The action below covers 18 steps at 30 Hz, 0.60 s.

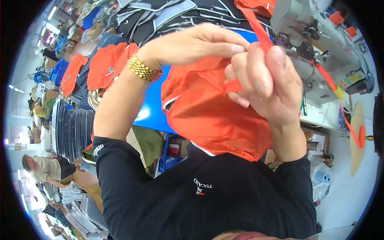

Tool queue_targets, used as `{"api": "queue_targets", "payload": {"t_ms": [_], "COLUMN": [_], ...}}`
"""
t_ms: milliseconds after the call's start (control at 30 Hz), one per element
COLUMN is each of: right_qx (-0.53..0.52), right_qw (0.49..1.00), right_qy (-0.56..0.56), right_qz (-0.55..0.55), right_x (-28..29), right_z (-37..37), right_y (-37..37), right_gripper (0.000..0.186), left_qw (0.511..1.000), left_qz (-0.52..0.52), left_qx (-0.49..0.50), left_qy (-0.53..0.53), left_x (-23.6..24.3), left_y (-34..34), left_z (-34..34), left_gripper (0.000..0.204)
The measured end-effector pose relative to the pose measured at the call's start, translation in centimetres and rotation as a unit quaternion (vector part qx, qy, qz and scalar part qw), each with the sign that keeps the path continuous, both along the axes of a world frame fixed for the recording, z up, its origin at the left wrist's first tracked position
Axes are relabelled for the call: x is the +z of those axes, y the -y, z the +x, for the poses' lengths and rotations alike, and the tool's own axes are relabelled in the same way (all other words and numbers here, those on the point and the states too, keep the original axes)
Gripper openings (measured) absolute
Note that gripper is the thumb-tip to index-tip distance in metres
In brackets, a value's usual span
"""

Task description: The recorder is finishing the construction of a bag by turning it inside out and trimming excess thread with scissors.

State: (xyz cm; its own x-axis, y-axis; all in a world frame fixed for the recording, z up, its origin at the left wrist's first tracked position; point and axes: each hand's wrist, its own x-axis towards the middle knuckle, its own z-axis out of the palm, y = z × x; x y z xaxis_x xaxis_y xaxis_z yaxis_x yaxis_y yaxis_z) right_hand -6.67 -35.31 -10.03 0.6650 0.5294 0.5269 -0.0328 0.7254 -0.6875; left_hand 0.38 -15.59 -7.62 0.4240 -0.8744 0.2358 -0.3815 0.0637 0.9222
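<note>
My right hand is closed around a narrow red strip that runs up out of the fist toward the top. From the left, my left hand reaches across above the red fabric piece, fingers together, their tips touching or behind my right fingers; what they grip is hidden. Below both hands lies the bunched red fabric piece with white edging, over the blue table and against my black shirt. Right of my right hand is a grey sewing machine with red tape hanging by it.
Dark padded pieces cover the table's back. Red pouches and tall stacks of grey pieces stand on the left, with another person beyond. A pale board with red tape is at the far right.
</note>
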Motion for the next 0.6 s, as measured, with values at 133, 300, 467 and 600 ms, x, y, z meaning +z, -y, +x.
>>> {"api": "queue_targets", "payload": {"t_ms": [133,300,467,600], "right_qx": [-0.116,-0.137,-0.177,-0.124], "right_qw": [0.983,0.988,0.978,0.987], "right_qy": [0.137,0.041,0.017,-0.017], "right_qz": [-0.036,-0.058,-0.112,-0.096], "right_x": [3.5,4.7,5.3,8.5], "right_z": [0.6,3.5,9.0,10.3], "right_y": [1.8,1.8,-0.2,-3.5], "right_gripper": [0.046,0.036,0.035,0.032], "left_qw": [0.991,0.876,0.72,0.729], "left_qz": [0.064,0.073,0.102,0.094], "left_qx": [0.103,0.305,0.511,0.537], "left_qy": [0.057,0.367,0.457,0.414], "left_x": [2.9,0.6,1.7,4.7], "left_y": [-0.3,-2.6,-2.2,-1.5], "left_z": [-3.2,-4.3,-5.0,-8.0], "left_gripper": [0.039,0.027,0.013,0.017]}}
